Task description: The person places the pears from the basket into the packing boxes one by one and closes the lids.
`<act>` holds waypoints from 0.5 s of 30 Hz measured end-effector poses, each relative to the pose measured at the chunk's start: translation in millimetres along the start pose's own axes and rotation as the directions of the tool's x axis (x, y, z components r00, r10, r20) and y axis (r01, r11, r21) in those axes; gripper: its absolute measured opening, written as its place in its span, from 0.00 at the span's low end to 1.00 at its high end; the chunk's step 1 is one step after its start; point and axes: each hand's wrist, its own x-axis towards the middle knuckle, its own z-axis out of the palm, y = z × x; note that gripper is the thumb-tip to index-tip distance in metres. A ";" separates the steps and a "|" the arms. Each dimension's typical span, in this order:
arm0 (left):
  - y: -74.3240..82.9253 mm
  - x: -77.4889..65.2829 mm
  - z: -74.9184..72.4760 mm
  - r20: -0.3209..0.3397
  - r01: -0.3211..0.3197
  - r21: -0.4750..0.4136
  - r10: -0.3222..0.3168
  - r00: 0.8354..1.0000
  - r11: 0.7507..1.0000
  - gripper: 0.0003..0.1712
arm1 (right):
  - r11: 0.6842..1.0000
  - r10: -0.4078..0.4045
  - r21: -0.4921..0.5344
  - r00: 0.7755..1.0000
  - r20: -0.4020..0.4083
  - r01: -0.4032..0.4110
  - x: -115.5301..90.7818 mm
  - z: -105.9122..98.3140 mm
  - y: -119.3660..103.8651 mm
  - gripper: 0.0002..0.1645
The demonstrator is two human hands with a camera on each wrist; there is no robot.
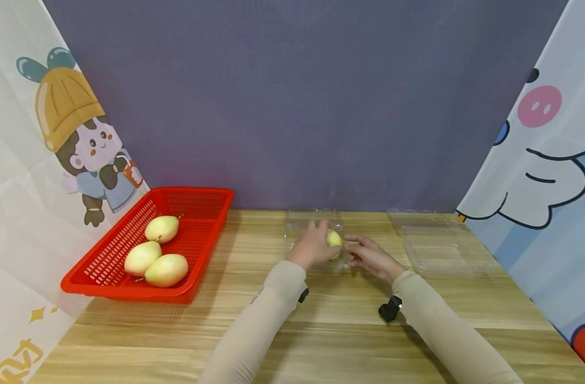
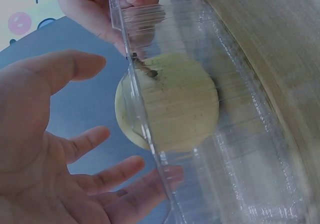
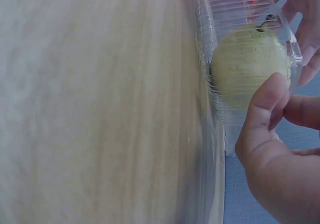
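A pale yellow pear lies in a clear plastic clamshell box in the middle of the table. Above the box is my left hand, its fingers spread loosely about the pear. In the left wrist view a gap shows between this hand and the fruit, and one fingertip is seen through the box wall. My right hand pinches the box's near right rim between thumb and fingers. The pear's brown stem points up out of the box.
A red plastic basket with three pears stands on the left of the wooden table. Another clear box lies open at the right. A grey-blue partition rises behind the table, with printed cloths at both sides.
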 end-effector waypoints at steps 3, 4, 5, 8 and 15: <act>-0.5 1.1 -1.7 -0.001 -0.002 0.019 0.002 1.000 1.000 0.38 | 1.000 -0.002 -0.005 1.000 -0.001 0.002 1.1 0.1 0.4 0.32; -0.3 1.5 -2.5 -0.003 -0.010 0.024 0.010 1.000 1.000 0.37 | 1.000 -0.002 -0.009 1.000 -0.003 0.002 1.0 -0.1 0.4 0.32; -0.1 1.8 -3.3 -0.004 -0.020 0.031 0.020 1.000 0.999 0.36 | 1.000 -0.005 -0.010 1.000 -0.003 0.005 1.1 -0.3 0.5 0.32; 0.9 1.9 -7.0 -0.011 -0.049 0.049 0.049 0.999 0.998 0.32 | 1.000 -0.001 -0.009 1.000 -0.010 0.000 1.6 -0.5 0.9 0.32; 3.0 -0.1 -16.3 -0.030 -0.093 0.063 0.095 0.995 0.994 0.24 | 1.000 -0.001 -0.002 1.000 -0.014 0.001 5.0 -0.8 4.0 0.32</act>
